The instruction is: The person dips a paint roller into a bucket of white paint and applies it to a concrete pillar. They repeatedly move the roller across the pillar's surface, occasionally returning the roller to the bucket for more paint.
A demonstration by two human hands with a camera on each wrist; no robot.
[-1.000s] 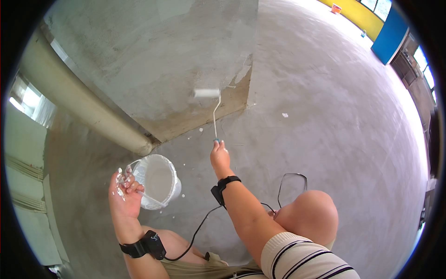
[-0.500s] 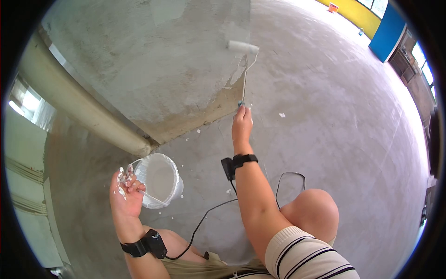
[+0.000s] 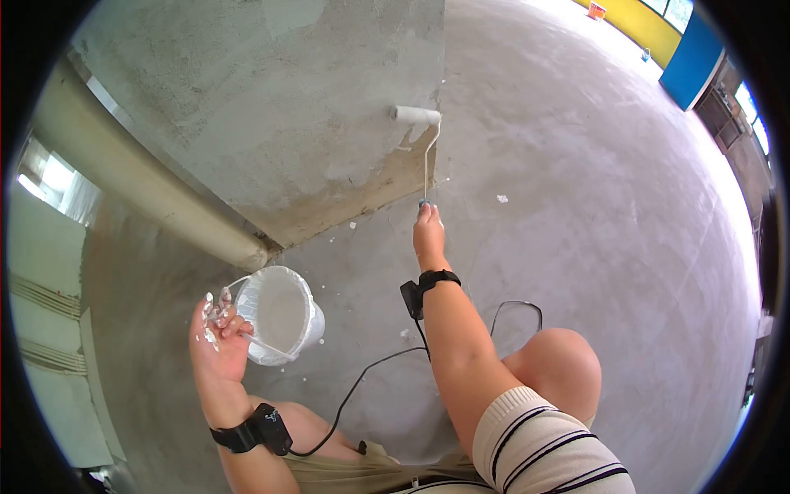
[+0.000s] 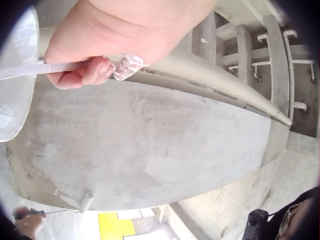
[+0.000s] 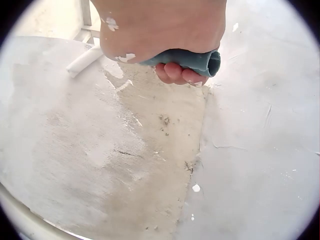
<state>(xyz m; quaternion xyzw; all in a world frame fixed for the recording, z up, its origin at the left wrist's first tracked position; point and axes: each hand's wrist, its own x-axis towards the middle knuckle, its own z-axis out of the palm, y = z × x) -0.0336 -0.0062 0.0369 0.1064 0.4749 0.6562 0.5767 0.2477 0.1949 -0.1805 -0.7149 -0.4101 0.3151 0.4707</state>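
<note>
- Two hands are working at the foot of a grey concrete wall [image 3: 271,107]; the person is crouching, one bare knee [image 3: 559,362] showing.
- Right hand [image 3: 428,235]: its fingers are curling fully round the teal handle [image 5: 190,59] of a paint roller [image 3: 415,115], gripping it firmly.
- Roller position: the white sleeve is lying against the wall at its outer vertical edge, above a brownish uncoated patch [image 3: 387,185].
- Left hand [image 3: 216,337]: its paint-smeared fingers are closing round the thin bail [image 4: 30,70] of a white bucket [image 3: 314,323], which is sitting low beside a pale pipe [image 3: 140,189]. Whether the bucket is hanging free or resting on the floor [image 3: 576,247] cannot be told.
- Hazard 1: the sleeve is riding at the corner, so a slightly sideways stroke is likely to run it off the edge and flick paint; white spatters [image 3: 502,198] are already lying on the floor.
- Hazard 2: the bucket is tilting in a narrow finger grip, and wet fingers could be letting the bail slip, spilling the contents.
- Hazard 3: a black cable [image 3: 354,395] is trailing between the wrists near the knee, where it could be snagging an arm mid-stroke.
</note>
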